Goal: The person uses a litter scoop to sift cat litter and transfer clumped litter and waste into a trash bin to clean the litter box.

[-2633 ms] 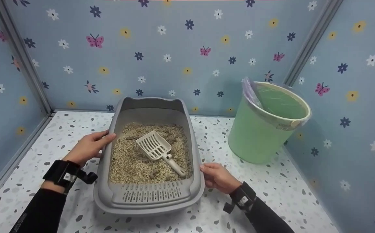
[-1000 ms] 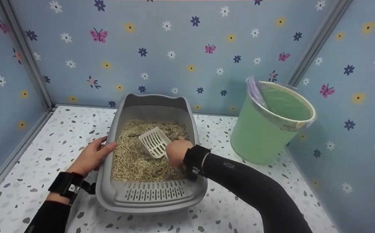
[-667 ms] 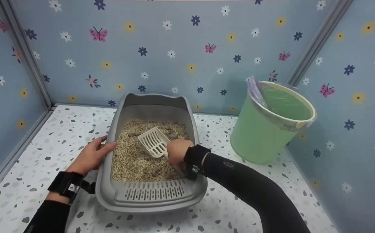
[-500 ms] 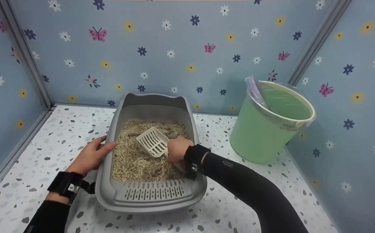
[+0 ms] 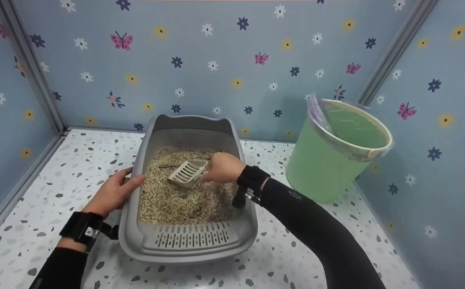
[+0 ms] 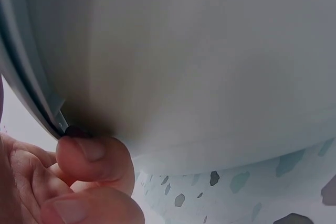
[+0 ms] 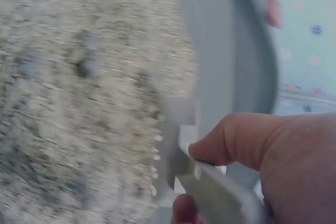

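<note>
A grey litter box [image 5: 194, 138] with a slotted front step stands on the speckled surface, its floor covered in tan litter [image 5: 164, 208] with darker clumps. My left hand [image 5: 114, 192] holds the box's left side, thumb over the rim; in the left wrist view its fingers [image 6: 97, 161] curl beneath the lip. My right hand [image 5: 225, 168] grips a beige slotted litter scoop [image 5: 187, 173] by its handle, over the middle of the litter. The scoop is tilted, its head toward the left. In the blurred right wrist view, the thumb [image 7: 226, 142] presses the scoop where handle meets head.
A green waste bin [image 5: 317, 168] lined with a clear bag [image 5: 317, 114] stands at the back right. Blue flowered panels [image 5: 212, 52] enclose the back and both sides. White speckled tabletop [image 5: 296, 257] shows around the box.
My right hand left the box's right rim and took the scoop's handle. Since half a second ago it has risen and turned, tilting the scoop's head. My left hand stays on the rim.
</note>
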### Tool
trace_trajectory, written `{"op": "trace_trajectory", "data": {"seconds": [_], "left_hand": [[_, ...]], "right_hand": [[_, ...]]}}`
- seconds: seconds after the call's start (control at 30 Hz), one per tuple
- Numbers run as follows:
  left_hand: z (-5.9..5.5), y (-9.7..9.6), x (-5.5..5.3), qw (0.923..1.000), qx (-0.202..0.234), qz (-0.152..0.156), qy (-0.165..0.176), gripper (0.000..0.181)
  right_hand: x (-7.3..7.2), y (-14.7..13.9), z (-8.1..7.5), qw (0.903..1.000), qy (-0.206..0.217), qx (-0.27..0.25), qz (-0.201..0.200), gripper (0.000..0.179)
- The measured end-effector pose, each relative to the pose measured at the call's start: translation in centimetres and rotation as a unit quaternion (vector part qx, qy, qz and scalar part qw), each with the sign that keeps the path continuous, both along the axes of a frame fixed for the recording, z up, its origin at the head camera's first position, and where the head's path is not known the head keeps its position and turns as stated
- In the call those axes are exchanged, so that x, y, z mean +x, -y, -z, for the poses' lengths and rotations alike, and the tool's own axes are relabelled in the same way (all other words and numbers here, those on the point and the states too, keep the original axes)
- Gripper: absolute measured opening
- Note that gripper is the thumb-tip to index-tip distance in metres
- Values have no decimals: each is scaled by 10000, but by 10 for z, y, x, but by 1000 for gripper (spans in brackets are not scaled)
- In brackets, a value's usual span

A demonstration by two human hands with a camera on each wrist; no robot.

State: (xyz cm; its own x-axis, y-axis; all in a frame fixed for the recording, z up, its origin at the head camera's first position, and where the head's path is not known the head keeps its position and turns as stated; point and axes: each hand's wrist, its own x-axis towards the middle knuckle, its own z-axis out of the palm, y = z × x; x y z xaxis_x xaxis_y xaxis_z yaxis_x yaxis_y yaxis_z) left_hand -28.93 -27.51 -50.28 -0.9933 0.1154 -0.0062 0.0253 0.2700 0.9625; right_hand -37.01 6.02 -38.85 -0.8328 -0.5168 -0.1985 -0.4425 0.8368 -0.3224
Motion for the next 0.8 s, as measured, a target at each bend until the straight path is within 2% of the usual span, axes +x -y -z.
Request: {"op": "trace_trajectory", "data": {"seconds": [0.07,0.23,0.33,0.43,0.5,0.63,0.73,0.8], "left_hand": [[0,0,0,10000,-17,-1,-7,92],[1,2,-1,9998,-170,-17,-83,90],[1,2,0,9997,-210,-36,-94,91],[1,3,0,9998,-187,-42,-78,92],[1,3,0,9999,-143,-37,-80,92],[2,2,0,9999,-98,-38,-92,89],[2,1,-1,9999,-102,-50,-85,88],[3,0,-2,9999,-81,-29,-78,88]], "right_hand": [[-1,-1,-12,9998,-47,-189,-61,51],[-3,-2,-35,9966,-611,-440,-320,4],[-3,-3,-42,9936,-993,-284,-454,16],[-5,-2,-44,9859,-1540,184,-635,17],[-9,-1,-41,9728,-2080,647,-781,18],[-19,1,-29,9351,-3075,1456,-991,15],[-28,3,-20,9144,-3433,1839,-1103,18],[-34,4,-16,9058,-3534,2035,-1151,23]]}}
